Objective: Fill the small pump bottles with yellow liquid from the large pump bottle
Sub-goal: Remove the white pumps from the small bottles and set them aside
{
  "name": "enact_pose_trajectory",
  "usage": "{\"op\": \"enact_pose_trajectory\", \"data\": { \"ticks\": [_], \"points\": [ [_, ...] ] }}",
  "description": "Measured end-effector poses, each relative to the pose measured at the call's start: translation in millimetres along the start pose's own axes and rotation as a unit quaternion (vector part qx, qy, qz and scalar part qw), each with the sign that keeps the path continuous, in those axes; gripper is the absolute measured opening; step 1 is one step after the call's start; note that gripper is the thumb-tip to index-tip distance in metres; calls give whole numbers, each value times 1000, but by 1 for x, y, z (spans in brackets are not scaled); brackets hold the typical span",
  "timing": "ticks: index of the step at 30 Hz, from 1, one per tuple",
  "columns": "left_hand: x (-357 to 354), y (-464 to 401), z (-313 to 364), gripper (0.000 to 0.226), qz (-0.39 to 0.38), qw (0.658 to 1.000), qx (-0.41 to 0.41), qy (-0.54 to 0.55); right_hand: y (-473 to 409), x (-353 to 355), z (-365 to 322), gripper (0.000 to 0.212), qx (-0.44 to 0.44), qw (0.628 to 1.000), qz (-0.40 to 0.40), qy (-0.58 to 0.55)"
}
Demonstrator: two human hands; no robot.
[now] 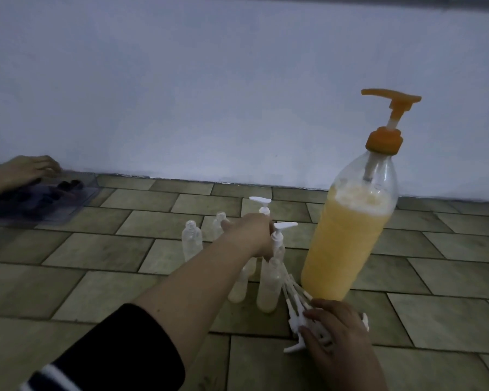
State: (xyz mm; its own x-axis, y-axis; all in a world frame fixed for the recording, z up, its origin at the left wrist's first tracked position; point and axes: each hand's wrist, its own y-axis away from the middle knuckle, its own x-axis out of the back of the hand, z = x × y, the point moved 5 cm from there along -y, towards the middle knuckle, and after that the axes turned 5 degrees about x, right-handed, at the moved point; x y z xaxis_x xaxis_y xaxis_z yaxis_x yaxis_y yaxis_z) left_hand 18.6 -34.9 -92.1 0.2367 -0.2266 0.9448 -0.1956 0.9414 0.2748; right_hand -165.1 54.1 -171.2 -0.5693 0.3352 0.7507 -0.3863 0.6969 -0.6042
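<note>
The large pump bottle [347,235], clear with an orange pump, stands on the tiled floor at the right, mostly full of yellow liquid. Left of it is a cluster of small bottles. Two empty uncapped bottles [192,240] are at the back left, two with white pumps [278,238] stand behind, and two filled uncapped bottles [268,289] are in front. My left hand [251,234] reaches into the cluster beside the pump bottles, thumb spread; its fingers are hidden. My right hand [336,334] lies curled over a pile of loose white pump heads [294,303] at the large bottle's base.
Another person's hand [26,167] rests at the far left over a clear plastic tray [79,204] with dark small items. A pale wall [237,94] runs along the back of the floor. Bare tiles [68,292] lie in front and to the right.
</note>
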Motion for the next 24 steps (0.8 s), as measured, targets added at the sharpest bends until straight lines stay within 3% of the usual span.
{"op": "enact_pose_trajectory", "data": {
  "ticks": [6,9,15,17,20,23,24],
  "points": [
    [-4,2,0,39,4,1000,-7,-19,-7,5,0,19,-21,999,25,-9],
    [3,11,0,30,25,999,-20,5,-11,8,1,30,-7,998,43,-51],
    [33,31,-15,14,90,979,-69,168,-45,50,-25,15,-40,987,113,-103],
    [43,38,-22,28,119,951,-89,273,-62,65,-34,18,-62,981,127,-134],
    [52,56,-24,33,153,864,-131,461,-91,80,-45,20,-131,949,127,-257],
    [49,69,-19,32,162,785,-169,573,-122,89,-55,21,-173,909,115,-360],
    [45,70,-17,35,155,773,-179,588,-130,90,-58,21,-171,907,111,-368]
  ]
}}
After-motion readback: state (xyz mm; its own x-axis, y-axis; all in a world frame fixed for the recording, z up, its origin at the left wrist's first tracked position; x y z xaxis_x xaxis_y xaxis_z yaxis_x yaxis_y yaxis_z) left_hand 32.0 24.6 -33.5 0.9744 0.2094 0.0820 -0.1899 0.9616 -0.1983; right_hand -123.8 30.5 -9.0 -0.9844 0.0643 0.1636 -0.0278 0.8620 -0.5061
